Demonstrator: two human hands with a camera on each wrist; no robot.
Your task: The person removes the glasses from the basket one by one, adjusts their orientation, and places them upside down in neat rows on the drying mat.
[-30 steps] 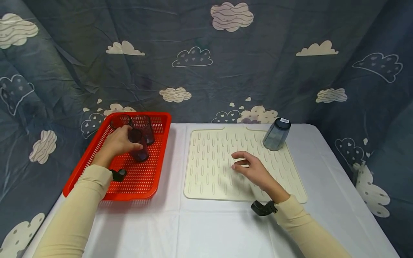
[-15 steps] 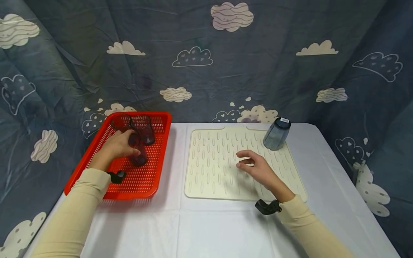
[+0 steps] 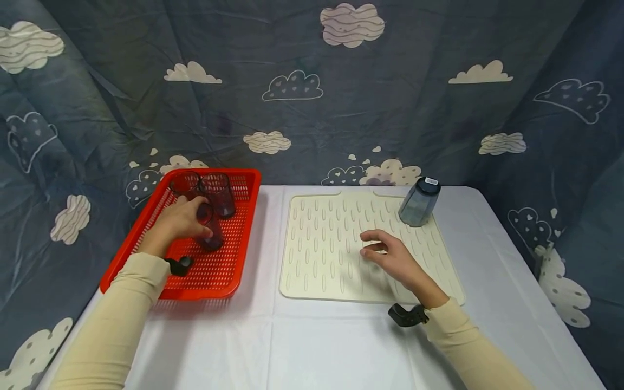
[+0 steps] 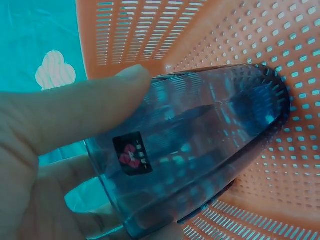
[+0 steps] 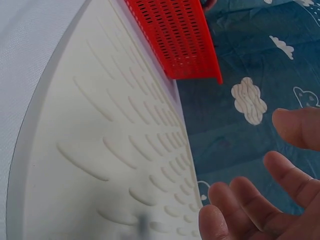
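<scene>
In the head view my left hand (image 3: 182,219) grips a tinted, see-through drinking glass (image 3: 213,238) inside the red basket (image 3: 234,271). The left wrist view shows my thumb on the near side of this glass (image 4: 200,130) and fingers round its rim end. A small dark label sits near the rim, and the base points at the basket floor. Behind it stand two more glasses, one (image 3: 221,200) to the right and one (image 3: 182,183) to the left, partly hidden. My right hand (image 3: 390,259) hovers over the cream ridged mat (image 3: 322,244), fingers loosely bent, holding nothing.
Upside down on the mat's far right corner stands a grey-blue glass (image 3: 418,206) with a white sticker on its base. A white cloth (image 3: 312,346) covers the table. Dark cloud-patterned fabric (image 3: 292,49) hangs behind and at both sides.
The gripped glass has shifted slightly down and tilted in the basket, with my left hand around it. My right hand has drifted a little to the right over the mat.
</scene>
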